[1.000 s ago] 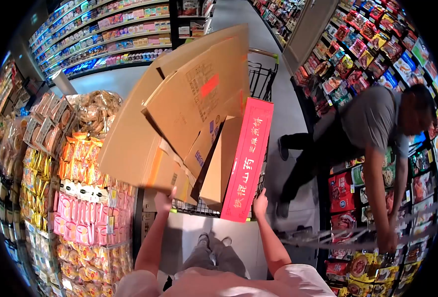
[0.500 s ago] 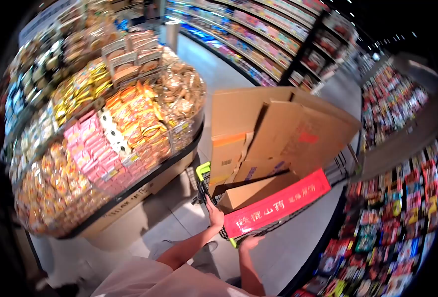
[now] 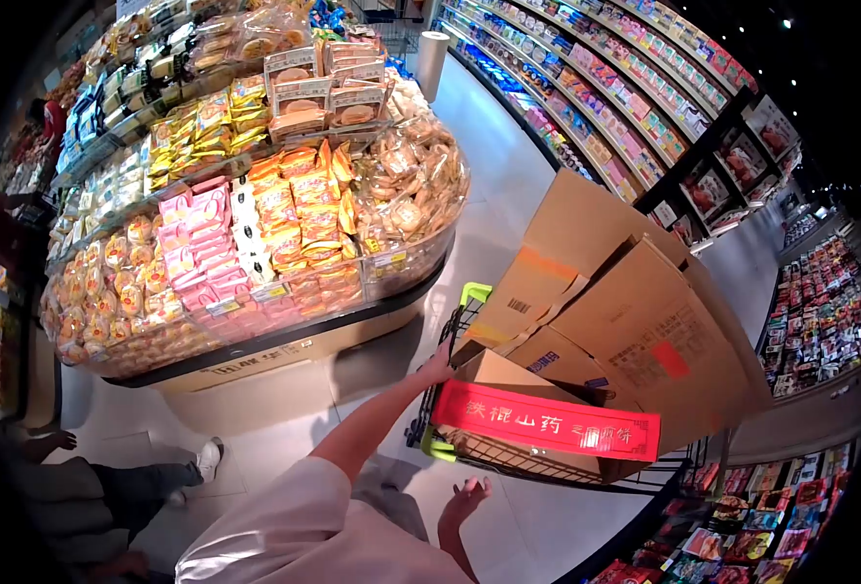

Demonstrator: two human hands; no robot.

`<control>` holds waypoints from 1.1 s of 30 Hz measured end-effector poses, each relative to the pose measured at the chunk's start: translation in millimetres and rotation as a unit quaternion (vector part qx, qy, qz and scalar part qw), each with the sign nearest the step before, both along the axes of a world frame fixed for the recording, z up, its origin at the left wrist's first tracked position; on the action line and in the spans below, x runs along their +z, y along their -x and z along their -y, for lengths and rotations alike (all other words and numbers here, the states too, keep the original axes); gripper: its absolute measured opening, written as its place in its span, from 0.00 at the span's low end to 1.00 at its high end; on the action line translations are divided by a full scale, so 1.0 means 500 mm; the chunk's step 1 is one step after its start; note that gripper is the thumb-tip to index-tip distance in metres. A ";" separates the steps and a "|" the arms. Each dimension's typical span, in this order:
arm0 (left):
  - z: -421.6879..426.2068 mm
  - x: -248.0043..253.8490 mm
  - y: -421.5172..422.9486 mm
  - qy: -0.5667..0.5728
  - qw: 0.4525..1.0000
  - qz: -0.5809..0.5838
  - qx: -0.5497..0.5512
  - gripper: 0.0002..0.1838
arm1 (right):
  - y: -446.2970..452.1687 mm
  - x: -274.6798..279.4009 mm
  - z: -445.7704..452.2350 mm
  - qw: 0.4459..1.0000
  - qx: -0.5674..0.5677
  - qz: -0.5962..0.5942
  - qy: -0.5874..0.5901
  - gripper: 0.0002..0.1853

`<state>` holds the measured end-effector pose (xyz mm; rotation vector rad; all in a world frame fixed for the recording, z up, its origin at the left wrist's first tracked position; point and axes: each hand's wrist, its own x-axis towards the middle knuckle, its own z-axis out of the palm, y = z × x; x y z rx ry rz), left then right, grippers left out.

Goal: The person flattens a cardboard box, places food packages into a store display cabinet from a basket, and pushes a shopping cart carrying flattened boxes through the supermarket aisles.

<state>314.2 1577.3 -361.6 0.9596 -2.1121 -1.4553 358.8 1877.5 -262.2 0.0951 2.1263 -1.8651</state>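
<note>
My left hand (image 3: 437, 368) is closed around the handle side of a shopping cart (image 3: 469, 298) with bright green corner pieces; its fingers are partly hidden. My right hand (image 3: 467, 498) hangs below the cart, fingers apart, touching nothing. Inside the cart stand large flattened cardboard boxes (image 3: 664, 341), tilted and rising well above the rim. A smaller open carton (image 3: 508, 372) lies closest to my left hand. Along the cart's near side runs a red strip with pale Chinese characters (image 3: 547, 420).
A rounded display bin (image 3: 294, 341) heaped with packaged snacks stands left of the cart. Product shelves (image 3: 596, 88) run along the back, with more packaged goods (image 3: 810, 321) on the right. At lower left is another person's white shoe (image 3: 210, 459) and a hand (image 3: 51, 445).
My right hand has come away from the cart's green corner and opened. My left hand stays at the handle. The cart has turned relative to the view, and another person appears at lower left.
</note>
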 end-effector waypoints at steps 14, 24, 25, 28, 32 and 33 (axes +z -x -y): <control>-0.007 0.251 0.096 0.080 0.968 -0.116 0.209 0.12 | 0.834 0.371 -0.656 0.695 0.078 -0.385 -0.602 0.20; -0.400 0.325 0.212 -0.051 0.985 -0.092 0.134 0.09 | 0.973 0.366 -0.803 0.545 -0.048 -0.394 -0.739 0.15; -0.427 0.345 0.227 -0.062 0.985 -0.098 0.124 0.09 | 0.941 0.418 -0.765 0.561 -0.001 -0.421 -0.713 0.15; -0.472 0.359 0.250 -0.078 0.990 -0.114 0.029 0.04 | 1.011 0.345 -0.834 0.651 0.137 -0.467 -0.583 0.15; -0.501 0.368 0.255 -0.102 0.987 -0.118 -0.024 0.03 | 1.006 0.314 -0.822 0.591 0.124 -0.463 -0.649 0.19; -0.507 0.367 0.253 -0.119 0.985 -0.120 -0.023 0.03 | 0.991 0.316 -0.797 0.615 0.083 -0.452 -0.641 0.19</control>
